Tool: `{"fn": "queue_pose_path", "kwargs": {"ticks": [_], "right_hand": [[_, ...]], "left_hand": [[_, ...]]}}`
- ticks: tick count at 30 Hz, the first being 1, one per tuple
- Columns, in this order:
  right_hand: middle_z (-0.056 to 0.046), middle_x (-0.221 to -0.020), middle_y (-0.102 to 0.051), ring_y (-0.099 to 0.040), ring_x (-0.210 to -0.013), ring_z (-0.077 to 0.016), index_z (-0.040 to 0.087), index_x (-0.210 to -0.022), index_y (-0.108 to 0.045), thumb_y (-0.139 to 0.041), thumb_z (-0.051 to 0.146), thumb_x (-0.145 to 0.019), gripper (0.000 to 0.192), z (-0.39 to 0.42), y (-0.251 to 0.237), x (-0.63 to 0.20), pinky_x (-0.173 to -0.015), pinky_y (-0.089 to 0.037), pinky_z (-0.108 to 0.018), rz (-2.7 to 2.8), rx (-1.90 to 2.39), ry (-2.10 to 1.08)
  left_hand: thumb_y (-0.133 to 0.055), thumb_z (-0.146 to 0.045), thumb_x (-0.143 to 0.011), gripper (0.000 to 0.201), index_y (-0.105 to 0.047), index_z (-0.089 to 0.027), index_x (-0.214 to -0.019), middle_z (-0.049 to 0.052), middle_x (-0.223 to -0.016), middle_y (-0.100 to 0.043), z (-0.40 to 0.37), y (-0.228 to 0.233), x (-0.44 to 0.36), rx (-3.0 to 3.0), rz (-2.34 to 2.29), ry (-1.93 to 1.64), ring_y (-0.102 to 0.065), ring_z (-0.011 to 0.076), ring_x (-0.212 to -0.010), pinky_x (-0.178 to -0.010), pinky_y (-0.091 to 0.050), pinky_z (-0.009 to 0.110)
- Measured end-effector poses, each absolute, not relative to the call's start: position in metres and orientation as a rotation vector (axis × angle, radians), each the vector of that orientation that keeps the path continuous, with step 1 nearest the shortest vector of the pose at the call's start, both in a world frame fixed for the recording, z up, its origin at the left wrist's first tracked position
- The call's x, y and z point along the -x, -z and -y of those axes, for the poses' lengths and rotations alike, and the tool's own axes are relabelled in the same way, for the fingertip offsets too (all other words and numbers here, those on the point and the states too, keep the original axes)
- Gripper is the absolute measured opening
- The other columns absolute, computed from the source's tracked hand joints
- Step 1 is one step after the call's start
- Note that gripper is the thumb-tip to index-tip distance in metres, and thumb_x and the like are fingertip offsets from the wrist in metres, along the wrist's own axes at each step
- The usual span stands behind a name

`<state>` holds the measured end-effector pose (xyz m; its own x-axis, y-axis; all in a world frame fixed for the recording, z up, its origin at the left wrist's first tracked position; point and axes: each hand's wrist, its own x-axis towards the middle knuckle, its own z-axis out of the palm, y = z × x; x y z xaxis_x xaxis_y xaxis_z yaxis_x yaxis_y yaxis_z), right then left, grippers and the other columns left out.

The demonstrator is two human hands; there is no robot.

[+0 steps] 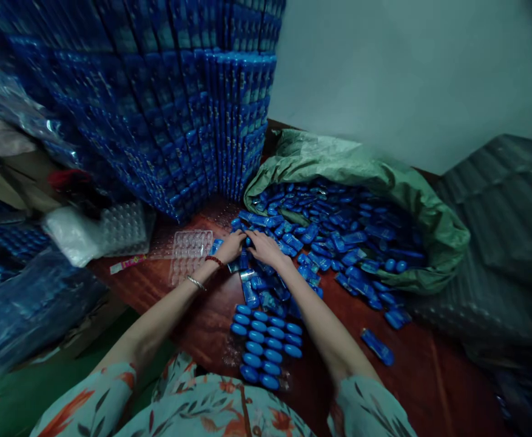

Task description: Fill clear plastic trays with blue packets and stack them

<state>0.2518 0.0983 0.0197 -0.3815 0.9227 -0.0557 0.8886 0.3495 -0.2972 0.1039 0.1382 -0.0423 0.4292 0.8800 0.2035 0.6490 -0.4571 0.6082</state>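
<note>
My left hand (230,247) and my right hand (264,247) meet fingertip to fingertip over a heap of small blue wrapped items (266,279) on the red-brown table (193,321). Both hands' fingers are curled down into the heap; what each pinches is hidden. My left wrist wears a red bead bracelet and a metal bangle. In front of me lies a clear tray (266,346) filled with rows of blue oval pieces. An empty clear blister tray (188,252) lies just left of my left hand.
A green sack (429,218) at right spills many blue items. A tall stack of blue packs (193,103) rises at back left. Plastic bags and more trays (111,230) lie at left. One loose blue item (377,347) sits near the right.
</note>
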Motion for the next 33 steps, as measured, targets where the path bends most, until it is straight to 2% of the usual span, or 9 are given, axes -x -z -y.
{"fn": "queue_pose_path", "kwargs": {"ticks": [4,8,12,16,20,23,25,29,33], "right_hand": [[-0.007,-0.112,-0.058,-0.059,-0.093,-0.0199,0.022,-0.117,-0.053,-0.055,0.022,-0.083,0.034,-0.091,-0.015,-0.269,-0.075,-0.043,-0.028,2.420,1.671,-0.435],[-0.003,-0.097,-0.063,-0.060,-0.089,-0.0184,0.022,-0.100,-0.058,-0.050,0.027,-0.087,0.016,-0.076,-0.012,-0.289,-0.072,-0.042,-0.025,2.290,1.695,-0.476],[-0.002,-0.078,-0.063,-0.060,-0.075,-0.0162,0.019,-0.095,-0.055,-0.037,0.035,-0.092,0.024,-0.055,-0.013,-0.298,-0.066,-0.044,-0.025,2.028,1.719,-0.578],[0.003,-0.063,-0.057,-0.054,-0.057,-0.0137,0.019,-0.095,-0.055,-0.046,0.042,-0.085,0.026,-0.006,-0.025,-0.314,-0.054,-0.044,-0.024,1.528,1.546,-0.962],[0.002,-0.073,-0.062,-0.059,-0.058,-0.0136,0.022,-0.106,-0.052,-0.057,0.041,-0.078,0.034,0.077,-0.038,-0.342,-0.056,-0.049,-0.026,1.112,1.597,-1.000],[0.000,-0.074,-0.064,-0.061,-0.057,-0.0139,0.021,-0.096,-0.056,-0.064,0.039,-0.074,0.029,0.139,-0.037,-0.354,-0.054,-0.051,-0.026,1.088,1.648,-1.110],[-0.001,-0.077,-0.065,-0.063,-0.064,-0.0152,0.020,-0.090,-0.061,-0.066,0.036,-0.074,0.023,0.167,-0.029,-0.350,-0.060,-0.052,-0.027,1.201,1.706,-1.055],[-0.004,-0.089,-0.066,-0.063,-0.083,-0.0172,0.022,-0.094,-0.064,-0.058,0.024,-0.083,0.013,0.187,-0.003,-0.321,-0.076,-0.052,-0.030,1.502,1.686,-0.673],[-0.007,-0.099,-0.063,-0.061,-0.092,-0.0173,0.022,-0.110,-0.059,-0.043,0.011,-0.087,0.030,0.182,0.012,-0.296,-0.080,-0.051,-0.030,1.840,1.590,-0.479]], "left_hand": [[-0.043,-0.012,-0.085,0.027,-0.055,-0.016,-0.109,0.009,-0.101,-0.058,-0.144,0.041,-0.087,-2.129,-1.448,-0.847,-0.057,0.0189,-0.092,-0.086,-0.046,0.035],[-0.062,-0.027,-0.079,0.036,-0.051,-0.014,-0.110,0.010,-0.103,-0.054,-0.158,0.038,-0.083,-2.081,-1.492,-0.843,-0.055,0.0226,-0.095,-0.085,-0.046,0.037],[-0.070,-0.020,-0.071,0.033,-0.056,-0.014,-0.100,0.008,-0.092,-0.056,-0.165,0.030,-0.099,-2.101,-1.418,-0.765,-0.057,0.0231,-0.088,-0.082,-0.046,0.037],[-0.058,-0.015,-0.079,0.020,-0.054,-0.014,-0.099,0.008,-0.097,-0.058,-0.148,0.012,-0.094,-2.092,-1.369,-0.829,-0.055,0.0201,-0.095,-0.088,-0.044,0.034],[-0.058,-0.028,-0.082,0.021,-0.055,-0.016,-0.099,0.004,-0.095,-0.061,-0.079,-0.011,-0.052,-1.968,-1.293,-1.092,-0.057,0.0168,-0.089,-0.082,-0.047,0.030],[-0.063,-0.034,-0.079,0.030,-0.057,-0.016,-0.102,0.003,-0.092,-0.063,-0.006,-0.020,-0.016,-1.876,-1.302,-1.048,-0.060,0.0161,-0.083,-0.077,-0.048,0.027],[-0.065,-0.034,-0.078,0.025,-0.060,-0.016,-0.095,0.003,-0.086,-0.064,0.039,-0.019,-0.004,-1.862,-1.259,-0.904,-0.061,0.0155,-0.078,-0.071,-0.049,0.026],[-0.062,-0.028,-0.082,0.016,-0.061,-0.018,-0.094,0.002,-0.082,-0.064,0.092,-0.005,-0.012,-1.961,-1.149,-0.834,-0.061,0.0139,-0.075,-0.068,-0.049,0.023],[-0.049,-0.015,-0.089,0.019,-0.056,-0.019,-0.106,0.005,-0.090,-0.061,0.098,0.011,-0.030,-2.193,-1.045,-0.880,-0.058,0.0129,-0.081,-0.071,-0.049,0.023]]}}
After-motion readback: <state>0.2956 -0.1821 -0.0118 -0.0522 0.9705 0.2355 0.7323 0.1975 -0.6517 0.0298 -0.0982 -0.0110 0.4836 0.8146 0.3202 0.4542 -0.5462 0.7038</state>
